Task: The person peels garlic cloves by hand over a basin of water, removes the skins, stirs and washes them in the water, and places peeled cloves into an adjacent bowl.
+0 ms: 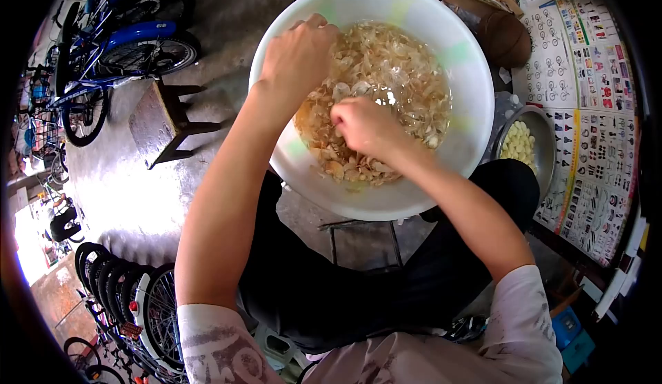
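Observation:
A large white basin (476, 81) holds water with many thin, pale brown peels and skins (393, 60) floating in it. My left hand (301, 47) is over the basin's upper left side, back up, with its fingers curled. My right hand (365, 127) is lower, above the peels near the middle, its fingers curled into a fist-like shape. Whatever either hand holds is hidden by the fingers. To the right of the basin, a metal bowl (545, 151) contains peeled, pale yellow cloves (518, 144).
A small wooden stool (153, 123) stands on the floor at the left. Bicycles (110, 53) and a row of tyres (114, 274) are farther left. Printed sheets (586, 129) cover a surface at the right, beside a brown rounded object (504, 38).

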Demonstrator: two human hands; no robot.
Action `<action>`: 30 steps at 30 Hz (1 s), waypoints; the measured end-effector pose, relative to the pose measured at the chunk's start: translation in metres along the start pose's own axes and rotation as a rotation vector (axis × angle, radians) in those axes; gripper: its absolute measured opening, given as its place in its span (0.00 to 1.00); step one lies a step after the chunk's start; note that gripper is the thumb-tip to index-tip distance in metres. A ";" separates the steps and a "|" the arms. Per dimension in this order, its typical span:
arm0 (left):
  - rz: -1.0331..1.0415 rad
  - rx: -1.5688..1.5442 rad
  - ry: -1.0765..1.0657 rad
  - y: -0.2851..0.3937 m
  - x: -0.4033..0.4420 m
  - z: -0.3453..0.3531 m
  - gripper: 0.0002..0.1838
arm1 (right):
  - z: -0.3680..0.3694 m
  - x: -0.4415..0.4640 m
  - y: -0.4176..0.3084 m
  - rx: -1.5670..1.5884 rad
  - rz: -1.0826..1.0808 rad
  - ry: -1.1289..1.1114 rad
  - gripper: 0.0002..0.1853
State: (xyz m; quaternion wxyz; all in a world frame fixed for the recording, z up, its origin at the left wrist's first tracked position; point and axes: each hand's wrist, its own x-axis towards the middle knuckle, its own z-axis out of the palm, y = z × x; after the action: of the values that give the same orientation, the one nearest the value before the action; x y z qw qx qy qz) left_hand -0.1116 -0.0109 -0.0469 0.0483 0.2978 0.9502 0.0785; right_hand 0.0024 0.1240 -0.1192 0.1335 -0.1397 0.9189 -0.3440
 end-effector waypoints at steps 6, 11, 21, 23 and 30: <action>0.046 0.096 0.066 -0.006 0.000 0.012 0.17 | -0.041 -0.028 -0.025 -0.109 -0.035 -0.074 0.03; -0.075 0.052 0.008 0.014 0.006 -0.010 0.16 | 0.032 -0.025 -0.017 -0.046 -0.007 -0.053 0.03; 0.037 -0.007 0.233 0.010 0.005 -0.001 0.18 | 0.006 -0.021 -0.011 0.269 0.135 -0.254 0.15; 0.014 -0.006 0.193 0.011 0.005 -0.001 0.17 | 0.019 -0.020 -0.005 0.370 0.089 -0.149 0.13; -0.028 -0.099 0.084 0.010 -0.002 -0.007 0.14 | -0.036 -0.026 0.000 0.381 0.095 0.015 0.09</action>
State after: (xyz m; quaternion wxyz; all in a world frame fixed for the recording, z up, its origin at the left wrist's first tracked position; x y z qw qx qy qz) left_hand -0.1056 -0.0045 -0.0376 0.0241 0.2781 0.9504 0.1370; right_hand 0.0140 0.1544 -0.0886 0.1668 -0.0659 0.8436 -0.5061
